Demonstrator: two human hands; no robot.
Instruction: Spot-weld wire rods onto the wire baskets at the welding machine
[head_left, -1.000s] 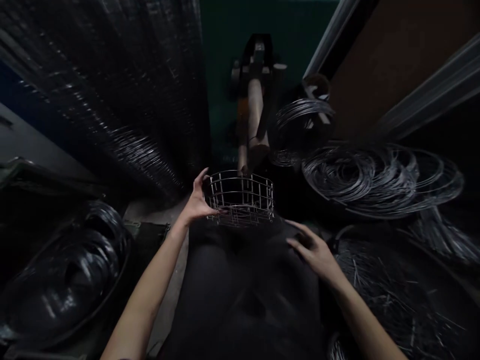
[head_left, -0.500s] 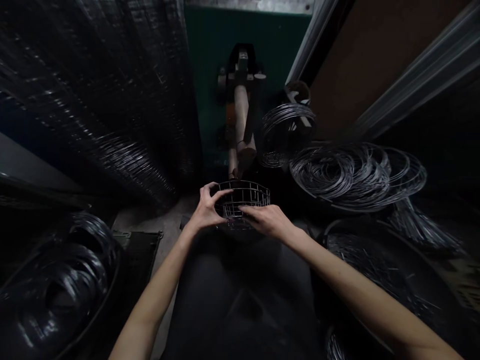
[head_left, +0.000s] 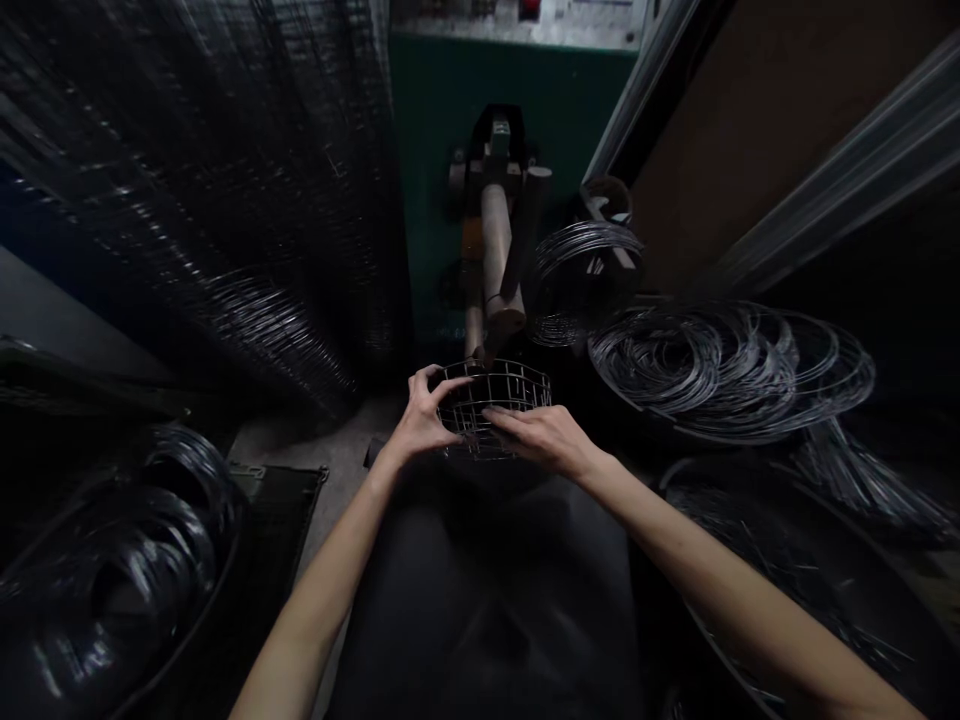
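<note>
Between my hands is a round wire basket [head_left: 517,382], held just below the tips of a machine's electrode arms [head_left: 498,240]. My left hand [head_left: 424,415] grips its left side, thumb low and fingers over the upper rim. On the near right side, my right hand [head_left: 546,436] has its fingers pressed together against the wire; whether they also pinch a small wire piece is too dark to make out. The lower arm tip appears to reach the basket's far rim, though contact cannot be told.
A green machine body [head_left: 585,110] stands ahead. Wire rings [head_left: 720,370] fill a tub at right, with a bin of cut wires [head_left: 780,560] nearer. More coiled rings [head_left: 150,560] lie at left. Stacked wire mesh [head_left: 285,200] rises at far left.
The whole view has shifted slightly, so the machine sits a little lower and further right. Both hands keep their hold on the basket, which looks slightly turned.
</note>
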